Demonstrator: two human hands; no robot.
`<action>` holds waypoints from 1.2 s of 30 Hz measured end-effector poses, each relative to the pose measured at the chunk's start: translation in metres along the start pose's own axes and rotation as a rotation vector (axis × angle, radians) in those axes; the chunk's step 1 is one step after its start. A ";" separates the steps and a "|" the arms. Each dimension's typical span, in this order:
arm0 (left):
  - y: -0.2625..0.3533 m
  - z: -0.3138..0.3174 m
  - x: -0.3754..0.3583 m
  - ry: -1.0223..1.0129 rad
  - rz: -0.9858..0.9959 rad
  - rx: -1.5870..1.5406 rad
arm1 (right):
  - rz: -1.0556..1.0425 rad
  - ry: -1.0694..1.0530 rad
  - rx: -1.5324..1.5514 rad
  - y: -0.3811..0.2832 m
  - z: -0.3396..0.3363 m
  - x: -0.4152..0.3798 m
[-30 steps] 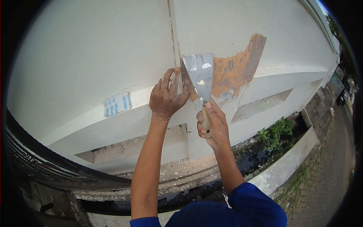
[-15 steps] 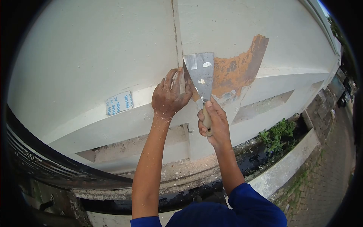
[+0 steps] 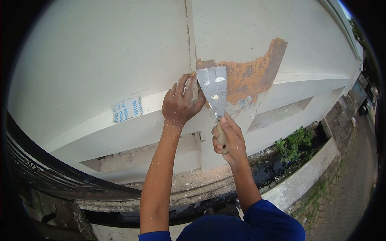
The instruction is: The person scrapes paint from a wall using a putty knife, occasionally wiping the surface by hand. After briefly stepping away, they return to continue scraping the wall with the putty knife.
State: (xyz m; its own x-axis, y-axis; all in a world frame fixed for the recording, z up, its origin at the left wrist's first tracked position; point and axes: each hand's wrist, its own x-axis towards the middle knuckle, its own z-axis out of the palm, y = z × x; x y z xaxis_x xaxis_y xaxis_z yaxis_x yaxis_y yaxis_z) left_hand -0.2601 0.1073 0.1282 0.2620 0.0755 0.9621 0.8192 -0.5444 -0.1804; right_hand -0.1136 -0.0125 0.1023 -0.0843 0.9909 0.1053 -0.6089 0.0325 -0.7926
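Observation:
My right hand (image 3: 230, 138) is closed round the pale handle of a broad putty knife (image 3: 214, 90). Its wide metal blade, spotted with white paint, points up across the wall and covers part of the bare patch. My left hand (image 3: 181, 100) rests with spread fingers on the white wall (image 3: 120, 48), just left of the blade and beside the vertical seam. To the right of the blade, the bare patch (image 3: 251, 76) shows orange and grey-brown under the white paint, with ragged edges. White flecks dot both forearms.
A sheet of sandpaper (image 3: 127, 109) with blue print on its back sits on the wall ledge at left. Below run recessed openings, a dark gutter (image 3: 193, 211) and a green plant (image 3: 296, 144). A dark metal railing (image 3: 60, 172) curves at lower left; paving (image 3: 341, 193) lies at right.
My right hand has drawn the putty knife downward. More bare orange-brown surface shows above the blade, beside the seam. My left hand has hardly moved.

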 end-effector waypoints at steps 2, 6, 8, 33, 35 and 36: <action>0.001 0.000 -0.003 0.003 0.003 -0.013 | 0.001 0.026 -0.012 0.001 0.001 0.005; 0.004 0.000 -0.003 0.022 -0.036 0.021 | 0.005 0.005 0.047 -0.003 0.009 0.001; 0.001 0.001 -0.005 -0.003 -0.022 0.034 | 0.006 0.002 0.041 0.007 -0.003 -0.004; 0.001 0.003 -0.007 -0.009 0.023 0.023 | 0.020 0.043 0.122 0.001 -0.005 0.001; 0.002 0.002 -0.008 -0.011 0.023 0.000 | 0.042 0.019 0.147 0.001 -0.013 -0.003; 0.001 0.003 -0.006 -0.008 0.024 -0.009 | 0.022 0.005 0.131 -0.002 -0.012 0.002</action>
State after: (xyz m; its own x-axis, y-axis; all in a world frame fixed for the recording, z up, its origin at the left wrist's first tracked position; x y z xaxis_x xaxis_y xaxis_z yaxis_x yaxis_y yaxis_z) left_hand -0.2596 0.1088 0.1214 0.2852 0.0687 0.9560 0.8083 -0.5533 -0.2014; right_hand -0.1028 -0.0088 0.0972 -0.0946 0.9918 0.0855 -0.7047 -0.0060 -0.7095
